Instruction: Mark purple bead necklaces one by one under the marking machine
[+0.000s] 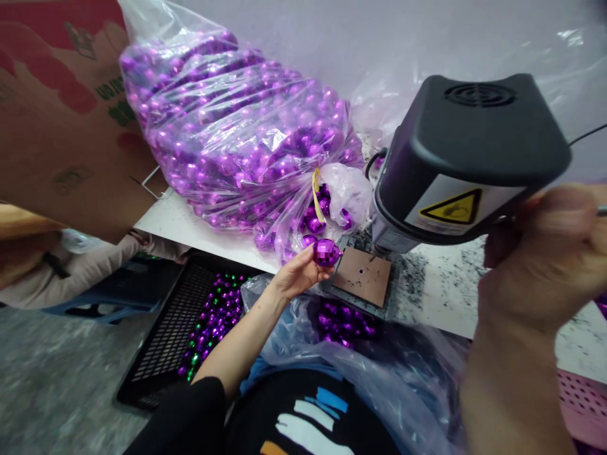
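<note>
The person's left hand (pixel 301 273) is pinching a faceted purple ball (pixel 326 252) between thumb and fingers, holding it just beside the near-left edge of a square brown plate (pixel 363 284). The ball's small tip is pointing toward the plate, which is lying on the dark base of a bench-top machine (pixel 474 151). Its black housing, bearing a yellow warning triangle (pixel 453 207), is looming over the base. The right hand (pixel 545 253) is curling beside the housing, well apart from the left; it is blurring, so whether the fingers are actually closing around a lever cannot be told. Dark flecks are dotting the plate and the white tabletop (pixel 446 300). Behind the left hand, a large clear plastic bag (pixel 241 136) is bulging with purple balls, a yellow tie (pixel 317 196) hanging near its gathered neck. Below the table's edge, another clear bag (pixel 389 373) is spreading near the person's lap, with more purple balls (pixel 344 323) showing. To the left, a black crate (pixel 149 341) is holding purple and green pieces (pixel 220 316), while a co-worker's sleeve (pixel 90 265) is showing below a cardboard box (pixel 71 139).
</note>
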A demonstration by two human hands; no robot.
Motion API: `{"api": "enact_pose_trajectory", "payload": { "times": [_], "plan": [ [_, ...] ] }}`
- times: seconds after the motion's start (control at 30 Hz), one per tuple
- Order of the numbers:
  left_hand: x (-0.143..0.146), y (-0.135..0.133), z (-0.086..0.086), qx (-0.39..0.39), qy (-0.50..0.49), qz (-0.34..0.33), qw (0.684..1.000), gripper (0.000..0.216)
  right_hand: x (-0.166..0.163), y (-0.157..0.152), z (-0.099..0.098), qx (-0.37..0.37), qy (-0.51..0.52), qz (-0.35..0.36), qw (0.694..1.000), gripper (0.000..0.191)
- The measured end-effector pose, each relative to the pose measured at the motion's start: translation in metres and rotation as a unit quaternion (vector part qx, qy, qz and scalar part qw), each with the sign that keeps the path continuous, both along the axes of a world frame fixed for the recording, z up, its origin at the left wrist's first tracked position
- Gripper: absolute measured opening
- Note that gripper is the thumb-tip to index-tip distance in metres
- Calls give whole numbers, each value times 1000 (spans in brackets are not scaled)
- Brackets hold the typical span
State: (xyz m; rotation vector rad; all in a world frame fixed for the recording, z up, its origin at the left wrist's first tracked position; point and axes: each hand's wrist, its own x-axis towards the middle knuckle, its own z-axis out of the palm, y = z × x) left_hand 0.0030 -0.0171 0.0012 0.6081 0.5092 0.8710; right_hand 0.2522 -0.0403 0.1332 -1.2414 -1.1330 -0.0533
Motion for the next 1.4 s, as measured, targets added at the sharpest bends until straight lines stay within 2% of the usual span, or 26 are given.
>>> {"api": "enact_pose_trajectory", "payload": {
  "times": [0.1, 0.2, 0.27, 0.37, 0.57, 0.63, 0.7, 0.9, 1.0, 1.1, 1.17, 1.23, 1.4],
  "plan": [
    [6, -4, 2, 34, 43, 16, 998, 61, -1, 2, 2, 12, 9, 21, 1000, 59],
    [13, -8, 2, 108, 115, 54, 986, 61, -3, 3, 4, 12, 22, 24, 999, 58],
    [16, -10, -1, 172, 156, 76, 970, 63, -4, 3, 4, 13, 35, 28, 999, 56],
    [20, -13, -9, 251, 195, 71, 945, 65, -4, 4, 5, 9, 46, 35, 998, 57],
    [25, -18, -17, 327, 308, 79, 890, 61, -2, 5, 1, 15, 37, 8, 999, 60],
    [27, -18, -14, 319, 361, 74, 873, 61, -3, 5, 1, 11, 48, 1, 999, 60],
    [31, -15, -11, 292, 389, 60, 872, 59, -3, 5, 1, 15, 63, 8, 998, 59],
    [44, 1, -3, 131, 366, 8, 921, 53, -6, 6, 3, 32, 71, 9, 997, 58],
    [47, 7, -2, 121, 339, 6, 933, 50, -6, 7, 3, 36, 68, 15, 997, 56],
    [49, 8, -4, 142, 351, 7, 926, 48, -5, 7, 2, 35, 62, 19, 997, 56],
    [51, 7, -6, 176, 383, 21, 907, 47, -5, 7, 2, 25, 51, 7, 998, 57],
    [53, 4, -7, 242, 418, 39, 875, 44, -5, 7, 3, 19, 47, -4, 999, 57],
    [62, -6, -11, 430, 493, 71, 753, 45, -5, 8, 4, 52, 63, 31, 996, 52]
  ]
}}
